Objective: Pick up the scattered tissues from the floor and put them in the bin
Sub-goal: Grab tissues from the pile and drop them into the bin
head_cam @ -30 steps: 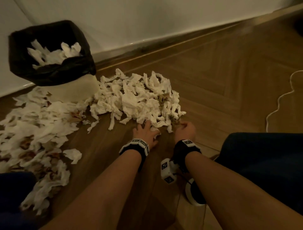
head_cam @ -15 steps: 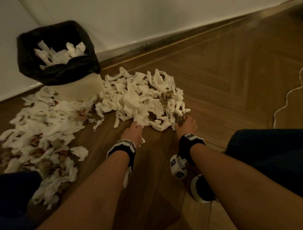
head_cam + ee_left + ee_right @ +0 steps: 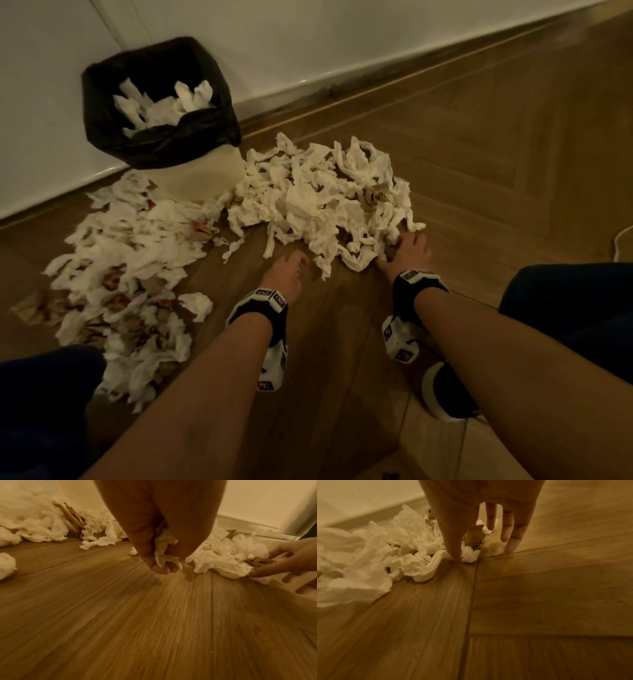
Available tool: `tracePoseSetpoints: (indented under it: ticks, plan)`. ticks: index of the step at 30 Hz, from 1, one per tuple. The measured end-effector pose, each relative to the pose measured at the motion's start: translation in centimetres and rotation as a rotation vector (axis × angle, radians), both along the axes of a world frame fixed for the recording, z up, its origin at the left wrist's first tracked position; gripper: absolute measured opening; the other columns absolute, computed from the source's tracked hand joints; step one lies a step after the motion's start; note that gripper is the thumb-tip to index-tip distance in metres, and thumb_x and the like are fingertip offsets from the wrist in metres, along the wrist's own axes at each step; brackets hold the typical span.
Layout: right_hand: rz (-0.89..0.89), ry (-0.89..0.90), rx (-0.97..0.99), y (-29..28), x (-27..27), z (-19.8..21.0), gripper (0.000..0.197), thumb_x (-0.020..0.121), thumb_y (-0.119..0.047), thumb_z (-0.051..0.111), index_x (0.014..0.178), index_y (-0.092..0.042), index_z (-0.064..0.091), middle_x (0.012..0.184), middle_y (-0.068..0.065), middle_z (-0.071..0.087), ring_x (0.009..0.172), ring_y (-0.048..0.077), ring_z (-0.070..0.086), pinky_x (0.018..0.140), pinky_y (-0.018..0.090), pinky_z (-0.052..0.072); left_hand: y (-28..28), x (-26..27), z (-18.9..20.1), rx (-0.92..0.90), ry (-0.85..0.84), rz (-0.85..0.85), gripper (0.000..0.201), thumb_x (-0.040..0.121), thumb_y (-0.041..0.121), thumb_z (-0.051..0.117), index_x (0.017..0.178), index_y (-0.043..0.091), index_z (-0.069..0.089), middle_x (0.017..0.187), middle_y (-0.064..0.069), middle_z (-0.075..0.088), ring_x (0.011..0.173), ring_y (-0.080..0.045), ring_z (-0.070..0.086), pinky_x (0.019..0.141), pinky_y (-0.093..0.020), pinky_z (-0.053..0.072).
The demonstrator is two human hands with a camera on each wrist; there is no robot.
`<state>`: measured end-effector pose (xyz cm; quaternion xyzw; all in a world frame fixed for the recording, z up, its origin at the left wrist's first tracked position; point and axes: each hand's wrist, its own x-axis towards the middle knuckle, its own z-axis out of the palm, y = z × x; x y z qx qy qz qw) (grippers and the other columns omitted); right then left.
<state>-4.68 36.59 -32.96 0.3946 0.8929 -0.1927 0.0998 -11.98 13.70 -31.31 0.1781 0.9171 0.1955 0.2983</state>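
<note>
Tissues (image 3: 113,274) crumpled white, strewn on wood floor (image 3: 479,171) left | bin (image 3: 161,102) black-bagged, by wall, part-filled | middle heap (image 3: 325,205) beside bin | left hand (image 3: 287,274) fingers curled, pinching tissue scrap (image 3: 162,550) | right hand (image 3: 409,253) fingers spread straight at heap's near edge.

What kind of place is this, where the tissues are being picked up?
Probably a room in a home: herringbone wood floor, white wall with a skirting board, and a small bin lined with a black bag in the corner.
</note>
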Motion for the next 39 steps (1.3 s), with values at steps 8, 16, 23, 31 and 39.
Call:
tracePoseSetpoints:
  ticks: [8, 16, 23, 31, 39]
  plan:
    - [0.048, -0.123, -0.129, 0.3, -1.1, 0.1, 0.069, 0.082, -0.032, 0.066, 0.138, -0.009, 0.033, 0.142, 0.015, 0.031, 0.127, 0.036, 0.038, 0.1, 0.044, 0.039, 0.1, 0.3, 0.5, 0.002, 0.052, -0.009, 0.037, 0.082, -0.001, 0.043, 0.11, 0.023, 0.047, 0.094, -0.004, 0.045, 0.083, -0.027, 0.054, 0.068, -0.032, 0.045]
    - [-0.098, 0.014, -0.282, -0.9, -0.2, 0.5, 0.039, 0.082, -0.021, 0.069, 0.117, -0.014, 0.052, 0.122, 0.015, 0.051, 0.106, 0.033, 0.054, 0.081, 0.034, 0.046, 0.0, 0.4, 0.7, -0.061, 0.063, -0.012, 0.029, 0.087, 0.002, 0.042, 0.108, 0.021, 0.046, 0.094, -0.006, 0.044, 0.079, -0.027, 0.052, 0.064, -0.031, 0.039]
    - [-0.349, 0.101, -0.544, -0.9, 1.8, 2.0, 0.022, 0.088, 0.005, 0.051, 0.089, -0.012, 0.065, 0.097, 0.008, 0.058, 0.064, 0.014, 0.048, 0.048, 0.021, 0.044, -0.3, 0.1, 1.8, -0.033, 0.095, -0.017, 0.027, 0.086, 0.003, 0.041, 0.106, 0.021, 0.047, 0.104, -0.012, 0.049, 0.082, -0.03, 0.054, 0.065, -0.031, 0.039]
    - [-0.747, 0.259, -1.159, -1.7, 2.0, 4.0, 0.025, 0.092, -0.034, 0.052, 0.078, -0.014, 0.048, 0.066, 0.001, 0.046, 0.049, 0.012, 0.032, 0.039, 0.02, 0.029, -2.5, -0.3, 3.0, -0.084, 0.112, -0.015, 0.026, 0.087, 0.006, 0.041, 0.107, 0.022, 0.045, 0.111, -0.015, 0.048, 0.085, -0.033, 0.055, 0.07, -0.037, 0.047]
    - [-0.781, 0.367, -1.137, -2.9, 1.4, 4.4, 0.001, 0.093, -0.008, 0.049, 0.092, -0.009, 0.049, 0.069, 0.006, 0.039, 0.052, 0.016, 0.037, 0.054, 0.031, 0.047, -5.2, -0.3, 3.4, -0.081, 0.114, 0.035, 0.032, 0.084, 0.008, 0.049, 0.112, 0.023, 0.045, 0.107, -0.012, 0.049, 0.087, -0.031, 0.056, 0.069, -0.034, 0.045]
